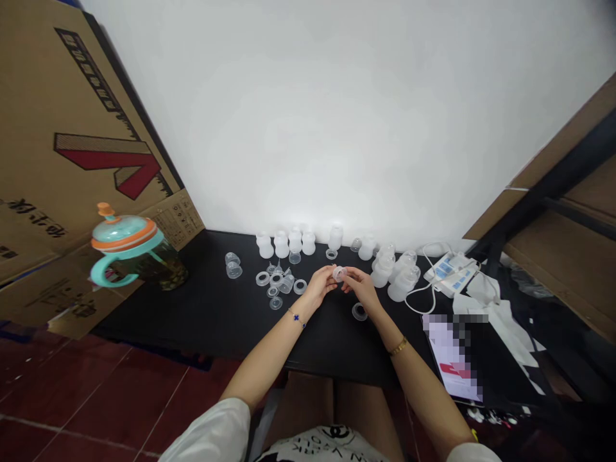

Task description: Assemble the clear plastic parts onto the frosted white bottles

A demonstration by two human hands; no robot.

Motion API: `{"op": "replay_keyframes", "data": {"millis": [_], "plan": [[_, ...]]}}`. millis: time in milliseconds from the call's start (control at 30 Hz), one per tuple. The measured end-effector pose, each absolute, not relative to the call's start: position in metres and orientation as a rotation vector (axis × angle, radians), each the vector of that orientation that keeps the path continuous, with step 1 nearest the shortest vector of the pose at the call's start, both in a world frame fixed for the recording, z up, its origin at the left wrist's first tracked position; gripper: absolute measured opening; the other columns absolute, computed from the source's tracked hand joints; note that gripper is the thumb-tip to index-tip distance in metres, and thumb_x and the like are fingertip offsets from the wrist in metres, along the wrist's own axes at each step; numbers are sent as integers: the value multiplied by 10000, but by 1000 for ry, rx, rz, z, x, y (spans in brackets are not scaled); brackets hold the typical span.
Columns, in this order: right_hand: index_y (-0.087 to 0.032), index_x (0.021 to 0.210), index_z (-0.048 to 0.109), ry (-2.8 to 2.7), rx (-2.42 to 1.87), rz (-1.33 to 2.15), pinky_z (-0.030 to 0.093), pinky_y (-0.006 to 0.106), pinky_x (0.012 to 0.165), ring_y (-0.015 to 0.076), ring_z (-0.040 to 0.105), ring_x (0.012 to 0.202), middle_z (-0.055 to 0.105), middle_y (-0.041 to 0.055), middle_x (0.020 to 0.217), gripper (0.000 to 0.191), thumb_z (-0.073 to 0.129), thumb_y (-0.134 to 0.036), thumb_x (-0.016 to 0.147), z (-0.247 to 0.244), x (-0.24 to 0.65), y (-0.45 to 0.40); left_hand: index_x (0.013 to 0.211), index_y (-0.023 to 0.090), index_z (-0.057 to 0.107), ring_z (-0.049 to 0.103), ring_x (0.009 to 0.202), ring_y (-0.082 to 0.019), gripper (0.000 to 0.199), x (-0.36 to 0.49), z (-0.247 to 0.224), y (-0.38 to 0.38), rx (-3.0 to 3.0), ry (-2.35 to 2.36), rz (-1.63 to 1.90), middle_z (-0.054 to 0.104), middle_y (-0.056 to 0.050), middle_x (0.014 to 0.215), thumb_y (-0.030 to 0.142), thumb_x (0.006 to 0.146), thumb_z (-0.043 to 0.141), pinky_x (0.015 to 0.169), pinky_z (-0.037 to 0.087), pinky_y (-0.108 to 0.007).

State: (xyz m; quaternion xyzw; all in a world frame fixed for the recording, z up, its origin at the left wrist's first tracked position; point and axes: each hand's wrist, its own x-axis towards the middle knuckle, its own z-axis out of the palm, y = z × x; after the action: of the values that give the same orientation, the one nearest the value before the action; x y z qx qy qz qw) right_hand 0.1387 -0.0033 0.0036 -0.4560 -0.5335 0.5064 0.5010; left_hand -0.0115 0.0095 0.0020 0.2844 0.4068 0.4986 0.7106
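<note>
Both my hands meet over the middle of the black table, around a small translucent bottle collar ring. My left hand grips it from the left with its fingertips. From the other side, my right hand pinches the same ring. Whether a nipple sits inside the ring is too small to tell. Another collar ring lies under my right wrist. Left of my hands are several loose rings and clear silicone nipples. A white baby bottle stands behind my hands, with a ring in front of it.
Several white bottles line the wall, and capped bottles cluster at the right. Clear domed caps lie left. A large teal-lidded jug stands by a cardboard box. A power strip with cables and a tablet occupy the right.
</note>
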Motion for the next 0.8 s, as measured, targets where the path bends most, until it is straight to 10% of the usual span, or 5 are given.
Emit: {"op": "replay_keyframes", "data": {"millis": [800], "plan": [[-181, 955, 722, -1355, -1160, 1116, 357, 245, 414, 81, 449, 449, 728, 41, 822, 427, 796, -514, 700, 6, 137, -5, 759, 156, 687, 554, 599, -92, 413, -8, -3, 9, 746, 969, 1196, 643, -11, 689, 518, 655, 855, 568, 431, -209]]}}
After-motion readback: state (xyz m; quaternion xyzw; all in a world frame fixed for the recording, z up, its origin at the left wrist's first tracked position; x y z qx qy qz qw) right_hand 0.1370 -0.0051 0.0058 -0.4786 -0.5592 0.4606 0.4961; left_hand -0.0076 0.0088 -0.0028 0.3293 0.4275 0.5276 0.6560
